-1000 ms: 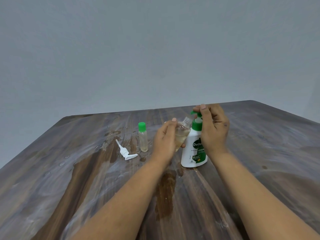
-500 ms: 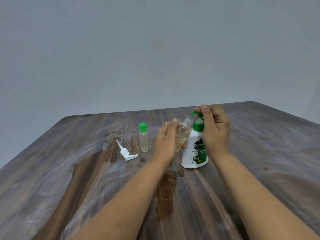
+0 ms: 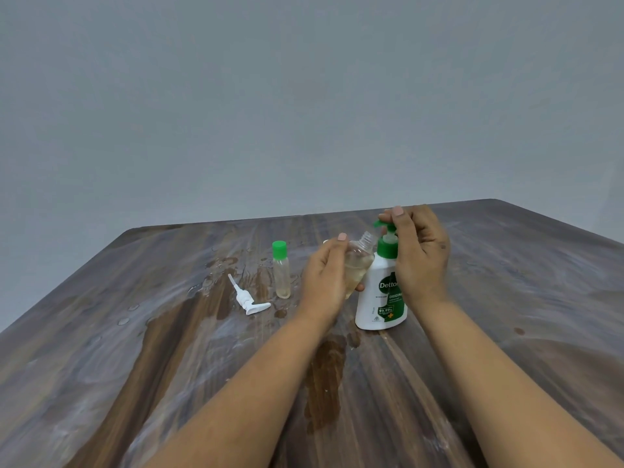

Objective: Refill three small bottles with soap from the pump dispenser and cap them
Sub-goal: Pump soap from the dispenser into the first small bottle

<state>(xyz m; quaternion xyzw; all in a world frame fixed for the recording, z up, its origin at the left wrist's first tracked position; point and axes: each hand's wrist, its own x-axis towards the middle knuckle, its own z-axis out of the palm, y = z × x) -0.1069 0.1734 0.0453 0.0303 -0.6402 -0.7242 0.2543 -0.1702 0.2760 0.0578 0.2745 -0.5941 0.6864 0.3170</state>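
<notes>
The left hand (image 3: 324,282) grips a small clear plastic bottle (image 3: 357,265), uncapped and holding some pale yellowish liquid. Its fingers curl round the body, and the bottle is tilted so that its threaded open neck points up and to the right, just below the green spout of the white pump dispenser with a green collar and green label (image 3: 383,292). The dispenser stands upright on the dark, streaked wooden worktop (image 3: 506,298), its side touching or very nearly touching the tilted bottle. The right hand (image 3: 420,255) is wrapped about the upper part of the dispenser from the right, with its fingertips resting on top of the green pump head.

To the left of the left hand, a slim clear bottle with a green cap (image 3: 281,270) stands upright on the worktop, a little pale liquid showing at its bottom. Further left and slightly nearer, a loose white plastic pump head with its dip tube (image 3: 245,298) lies flat on its side. Wet patches and droplets (image 3: 326,376) mark the wood around these things and between the forearms.
</notes>
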